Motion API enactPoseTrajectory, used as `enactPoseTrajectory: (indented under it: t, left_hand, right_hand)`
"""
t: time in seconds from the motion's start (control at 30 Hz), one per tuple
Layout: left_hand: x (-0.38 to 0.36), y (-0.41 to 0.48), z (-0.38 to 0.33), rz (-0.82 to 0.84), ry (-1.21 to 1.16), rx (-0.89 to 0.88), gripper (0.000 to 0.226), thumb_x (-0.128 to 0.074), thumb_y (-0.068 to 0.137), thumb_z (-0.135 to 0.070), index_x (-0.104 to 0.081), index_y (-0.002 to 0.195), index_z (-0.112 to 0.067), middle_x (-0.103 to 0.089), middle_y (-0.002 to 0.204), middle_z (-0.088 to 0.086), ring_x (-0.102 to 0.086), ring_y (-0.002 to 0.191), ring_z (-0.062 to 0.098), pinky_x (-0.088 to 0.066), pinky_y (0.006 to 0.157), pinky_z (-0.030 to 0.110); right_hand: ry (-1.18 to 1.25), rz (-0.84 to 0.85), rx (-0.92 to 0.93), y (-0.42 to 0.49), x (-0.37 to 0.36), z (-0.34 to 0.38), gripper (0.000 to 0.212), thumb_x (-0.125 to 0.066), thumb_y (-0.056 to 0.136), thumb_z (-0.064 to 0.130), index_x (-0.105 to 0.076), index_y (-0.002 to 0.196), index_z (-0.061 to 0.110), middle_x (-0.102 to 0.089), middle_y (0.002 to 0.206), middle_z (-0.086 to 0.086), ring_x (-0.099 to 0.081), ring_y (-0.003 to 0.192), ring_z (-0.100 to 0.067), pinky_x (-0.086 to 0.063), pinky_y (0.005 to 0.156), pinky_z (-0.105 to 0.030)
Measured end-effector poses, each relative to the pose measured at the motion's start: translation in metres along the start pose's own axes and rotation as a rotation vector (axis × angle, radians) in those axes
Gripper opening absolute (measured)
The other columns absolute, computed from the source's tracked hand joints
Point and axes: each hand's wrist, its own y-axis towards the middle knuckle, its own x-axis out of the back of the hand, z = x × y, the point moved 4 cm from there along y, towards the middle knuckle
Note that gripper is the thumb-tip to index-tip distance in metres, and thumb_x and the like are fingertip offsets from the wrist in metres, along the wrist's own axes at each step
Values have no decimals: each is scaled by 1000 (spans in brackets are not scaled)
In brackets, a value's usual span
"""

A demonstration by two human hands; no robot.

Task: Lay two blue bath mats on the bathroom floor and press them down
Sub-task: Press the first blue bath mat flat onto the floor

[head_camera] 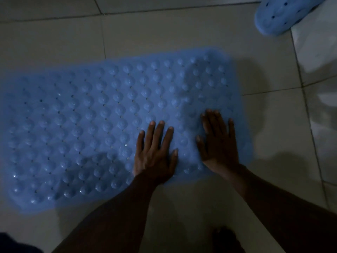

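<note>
Your left fingers (160,132) were straight and slightly spread, flat on the mat (82,125), gripping nothing. Your right fingers (212,123) were straight too, closer together with the thumb out to the side. They were also flat on the mat, nothing held.

Your left hand (155,154) lay palm-down near the mat's near edge, toward its right end. Your right hand (218,145) lay just beside it, not touching, thumbs facing each other, closer to the mat's right edge. Both forearms came in from the bottom of the view.

The mat lay on the floor (182,33), bumps up, long side running left-right across several tiles. Its left end reached the left edge of the view. Its right end was blurred, so I couldn't tell if it sat fully flat there.

The second mat (277,15) was at the floor's far right corner, well apart from the first, partly cut off, shape unclear. Your foot (226,238) was on the floor near the bottom, dim.
</note>
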Motion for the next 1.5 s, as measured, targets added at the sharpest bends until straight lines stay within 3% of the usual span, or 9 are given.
enactPoseTrajectory:
  t: [0.27,0.47,0.67,0.93,1.2,1.5]
  left_hand:
    - [0,-2,3,-86,-61,2,64,-41,101,-44,-40,158,-16,-31,168,9,-19,159,28,-20,126,52]
    - [-5,0,3,-120,-44,-6,64,-44,102,-43,-39,159,-14,-29,169,8,-18,159,28,-18,127,51]
    - [-5,0,3,-201,-95,-20,59,-51,99,-34,-49,153,-11,-37,166,8,-26,157,30,-29,123,53]
    - [-7,0,3,-95,-15,-2,66,-43,98,-42,-41,157,-12,-29,169,9,-20,159,29,-21,124,52]
    - [-5,-2,2,-120,-36,2,64,-44,100,-43,-44,155,-12,-32,167,9,-21,158,28,-24,125,53]
    - [-7,-1,3,-232,-73,-16,54,-55,100,-34,-55,148,-10,-39,164,9,-29,156,31,-30,122,54]
  right_hand:
    - [26,66,10,8,-19,33,69,-36,102,43,-26,160,8,-20,169,-11,-11,158,-23,-14,126,-55]
    - [64,0,-12,8,-18,33,69,-40,101,44,-32,158,6,-25,167,-11,-17,157,-24,-18,125,-55]
    - [9,37,-19,8,-19,35,74,-38,100,46,-25,160,7,-20,169,-11,-13,158,-24,-14,126,-54]
    - [19,-12,-69,14,-16,37,77,-45,91,47,-35,157,9,-31,165,-9,-26,154,-24,-23,122,-53]
    - [-12,-17,-77,11,-17,36,82,-47,91,48,-31,158,5,-28,166,-12,-26,154,-26,-22,123,-52]
    - [8,-47,-81,14,-17,34,80,-48,88,49,-39,155,7,-35,163,-11,-32,152,-25,-25,121,-51]
